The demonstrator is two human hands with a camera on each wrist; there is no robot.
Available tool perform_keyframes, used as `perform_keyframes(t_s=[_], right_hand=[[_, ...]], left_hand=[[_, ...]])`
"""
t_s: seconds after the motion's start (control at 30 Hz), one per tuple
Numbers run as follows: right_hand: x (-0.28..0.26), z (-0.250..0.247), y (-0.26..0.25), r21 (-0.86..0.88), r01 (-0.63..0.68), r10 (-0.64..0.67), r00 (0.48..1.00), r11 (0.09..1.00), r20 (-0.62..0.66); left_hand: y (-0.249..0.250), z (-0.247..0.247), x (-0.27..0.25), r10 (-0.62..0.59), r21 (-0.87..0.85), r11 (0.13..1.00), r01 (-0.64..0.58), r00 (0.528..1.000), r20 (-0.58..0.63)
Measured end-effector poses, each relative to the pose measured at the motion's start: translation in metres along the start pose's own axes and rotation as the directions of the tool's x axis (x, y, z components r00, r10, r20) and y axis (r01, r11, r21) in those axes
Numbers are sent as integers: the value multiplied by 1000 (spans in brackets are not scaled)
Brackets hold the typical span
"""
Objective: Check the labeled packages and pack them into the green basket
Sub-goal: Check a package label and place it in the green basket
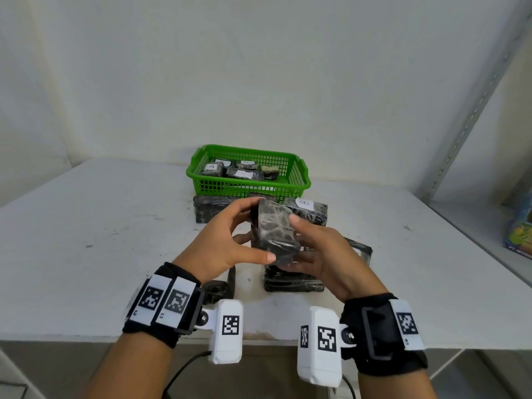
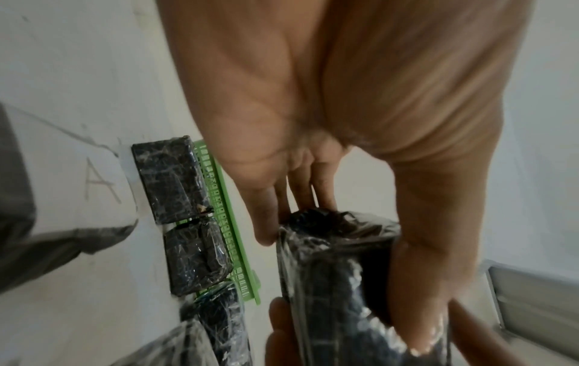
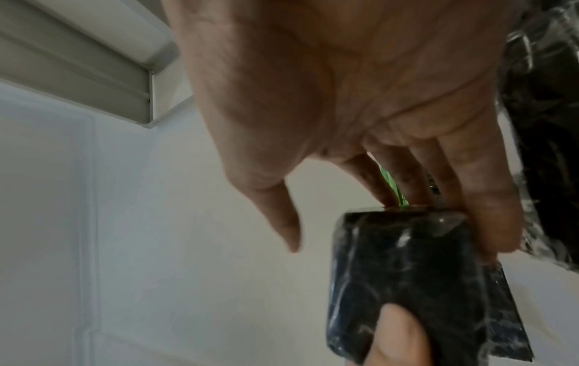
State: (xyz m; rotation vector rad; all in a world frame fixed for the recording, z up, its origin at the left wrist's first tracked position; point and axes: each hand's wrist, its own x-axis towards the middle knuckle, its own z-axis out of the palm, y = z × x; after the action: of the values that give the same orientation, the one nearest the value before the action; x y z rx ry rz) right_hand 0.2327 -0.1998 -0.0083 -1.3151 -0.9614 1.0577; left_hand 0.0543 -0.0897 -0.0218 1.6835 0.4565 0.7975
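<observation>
I hold a black, plastic-wrapped package upright above the table, with both hands on it. My left hand grips its left side, fingers over the top and thumb at the lower front. My right hand supports it from the right and underneath. No label shows on the faces turned to me. In the left wrist view the package sits between my left fingers and thumb. In the right wrist view the package rests against my right fingers. The green basket stands behind, holding several labelled packages.
Before the basket lie a black package and one labelled B. A stack of packages sits under my hands, with another to its right. A metal shelf upright rises at the right. A black mount lies near the front edge.
</observation>
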Motion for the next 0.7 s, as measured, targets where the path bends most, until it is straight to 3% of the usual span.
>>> perform_keyframes(t_s=[0.1,0.2,0.33,0.57,0.7], right_hand=[[5,0,4,-23,68,-69,993,997,-101],[5,-1,8,-50,163,-169,973,985,-160],[3,0,13,-87,243,-254,955,966,-155],[0,3,-4,11,58,-58,998,998,-28],[2,3,-6,19,92,-92,995,996,-27]], left_hand=[[2,4,-3,0,-58,998,3,998,65],[8,12,-2,-21,-92,996,16,998,-52],[7,14,3,23,1,1000,-23,983,-180],[9,14,-2,216,86,974,-208,971,-105],[10,12,-3,203,121,973,-198,978,-37]])
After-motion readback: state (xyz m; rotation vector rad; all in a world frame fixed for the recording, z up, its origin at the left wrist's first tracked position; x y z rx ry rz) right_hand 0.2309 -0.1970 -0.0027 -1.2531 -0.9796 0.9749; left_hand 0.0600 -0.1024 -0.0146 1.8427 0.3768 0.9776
